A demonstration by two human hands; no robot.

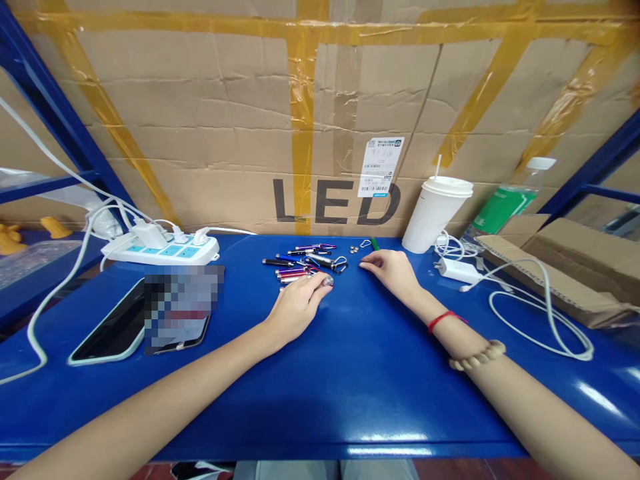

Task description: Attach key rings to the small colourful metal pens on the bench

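My left hand (296,308) is closed around a small object with a shiny silver round end (328,281); the rest of it is hidden in the fingers. Just beyond it lies a loose pile of small metal pen-like torches (278,262) in black, blue, purple and red, some with carabiner clips. A black torch (320,261) with a clip points toward my right hand (395,272). That hand rests low over the table, thumb and fingertips together; whatever they hold is hidden. Behind its knuckles a green tube (375,244) shows in part. Several small silver discs (354,249) and a loose carabiner (365,243) lie nearby.
The blue table (320,400) backs onto a taped cardboard wall (225,133). At left are a power strip (165,251) and two phones, one dark-screened (111,325). At right stand a white cup (436,213), a bottle (505,203), a charger (459,271) with cable, and an open carton (575,267).
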